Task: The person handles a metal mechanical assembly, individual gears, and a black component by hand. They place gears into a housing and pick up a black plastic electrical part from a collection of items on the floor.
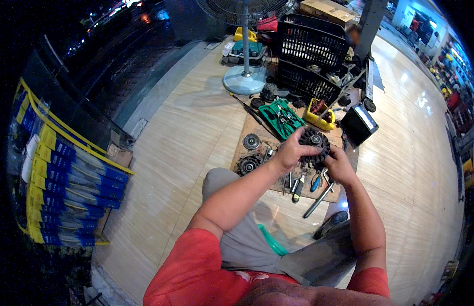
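Observation:
Between both hands, above the work board, sits a dark finned rotor (315,145) with a shiny metal hub. My left hand (294,153) wraps its left side, thumb laid across the front. At its lower right edge, the curled fingers of my right hand (339,166) grip it; their tips are partly hidden. On the board (270,136) to the left lie a round metal pulley (251,141) and a round dark housing part (249,164). Below the hands are a yellow-and-black utility knife (298,189), blue-handled pliers (316,182) and a long metal wrench bar (318,200).
Beyond the hands are a green tool tray (281,118), a yellow bin (319,114) and a black battery-like box (359,125). A fan stand (246,80) and black crates (311,48) stand farther back. Blue-and-yellow boxes (73,183) fill a rack at left.

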The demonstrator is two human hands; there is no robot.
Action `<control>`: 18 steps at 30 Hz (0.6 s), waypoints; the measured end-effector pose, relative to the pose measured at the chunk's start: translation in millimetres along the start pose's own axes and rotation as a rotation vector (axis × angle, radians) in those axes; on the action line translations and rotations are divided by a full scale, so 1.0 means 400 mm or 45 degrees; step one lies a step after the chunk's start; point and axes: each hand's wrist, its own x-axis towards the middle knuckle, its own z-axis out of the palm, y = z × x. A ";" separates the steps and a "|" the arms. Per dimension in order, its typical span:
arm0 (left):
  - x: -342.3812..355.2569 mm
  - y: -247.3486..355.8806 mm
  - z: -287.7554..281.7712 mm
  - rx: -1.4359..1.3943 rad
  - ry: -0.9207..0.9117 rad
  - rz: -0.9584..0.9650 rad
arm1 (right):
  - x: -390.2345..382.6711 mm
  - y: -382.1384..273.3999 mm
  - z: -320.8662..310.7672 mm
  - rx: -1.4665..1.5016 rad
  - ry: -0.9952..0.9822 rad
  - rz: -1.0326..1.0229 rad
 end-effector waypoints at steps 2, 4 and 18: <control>-0.001 0.006 -0.005 -0.060 0.081 -0.026 | 0.005 -0.002 -0.003 -0.004 -0.030 0.080; 0.002 0.016 -0.016 -0.086 0.108 -0.039 | 0.008 -0.010 -0.005 -0.158 -0.005 -0.031; 0.009 0.032 -0.067 -0.359 0.007 -0.026 | 0.025 -0.091 -0.068 -0.715 0.044 -0.246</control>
